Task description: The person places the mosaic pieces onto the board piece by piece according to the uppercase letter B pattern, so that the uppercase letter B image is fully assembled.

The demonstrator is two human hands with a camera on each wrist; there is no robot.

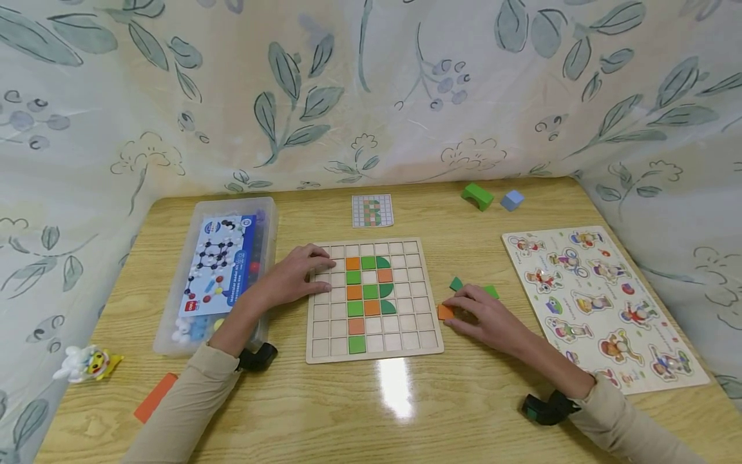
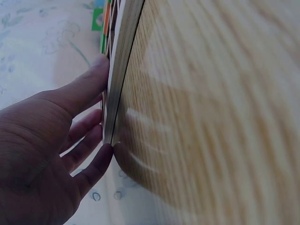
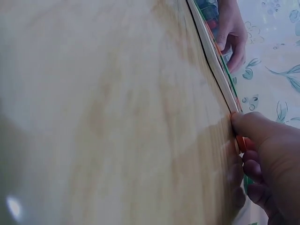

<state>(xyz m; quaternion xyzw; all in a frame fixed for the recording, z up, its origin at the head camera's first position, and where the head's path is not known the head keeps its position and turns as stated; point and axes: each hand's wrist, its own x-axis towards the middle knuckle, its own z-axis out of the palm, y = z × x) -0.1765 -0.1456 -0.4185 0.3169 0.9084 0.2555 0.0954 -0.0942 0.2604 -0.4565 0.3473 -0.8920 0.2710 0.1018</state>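
A wooden grid board [image 1: 406,335] lies mid-table, with orange and green square tiles [image 1: 355,345] and dark green quarter-round tiles [image 1: 388,307] in its cells. My left hand [image 1: 295,274] rests at the board's left edge, fingers loosely bent over the rim; in the left wrist view its thumb and fingertips touch the board's side [image 2: 119,70]. Just off the board's right edge, my right hand [image 1: 484,319] pinches an orange square tile [image 1: 444,312] between thumb and fingers. The right wrist view shows that orange tile [image 3: 241,143] close to the tabletop, partly hidden by the thumb.
Green tiles [image 1: 456,283] lie beside the right hand. A small pattern card [image 1: 373,211] is behind the board. A picture puzzle board [image 1: 556,258] lies right, a lidded plastic box [image 1: 217,264] left. Green [image 1: 478,196], blue [image 1: 512,200] and orange blocks [image 1: 155,397] and toy figures [image 1: 87,364] sit farther out.
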